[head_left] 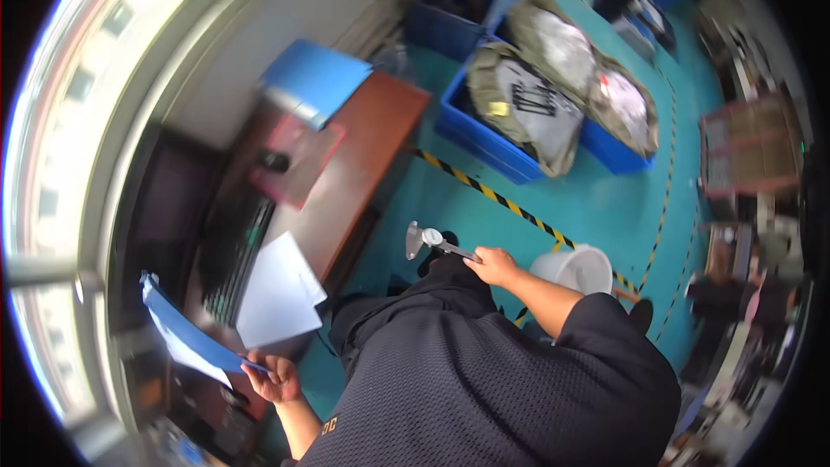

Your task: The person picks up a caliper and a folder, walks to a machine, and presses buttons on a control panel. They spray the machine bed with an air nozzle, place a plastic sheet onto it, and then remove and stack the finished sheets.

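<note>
Left hand (275, 379) pinches a blue folder (192, 329) by one end, over the near end of the desk (380, 134), so its white paper could slip out. Right hand (495, 267) grips a caliper (431, 238) beside the desk; loose fingers might drop it.

Metal gleamed on your caliper (434, 239)! Near left, your folder (188, 322) looked smooth plastic, the desk (367, 151) glossy wood, its sheets (278, 292) matt paper; far off, crates (484, 145) showed smooth plastic, sacks (553, 134) matt cloth.
</note>
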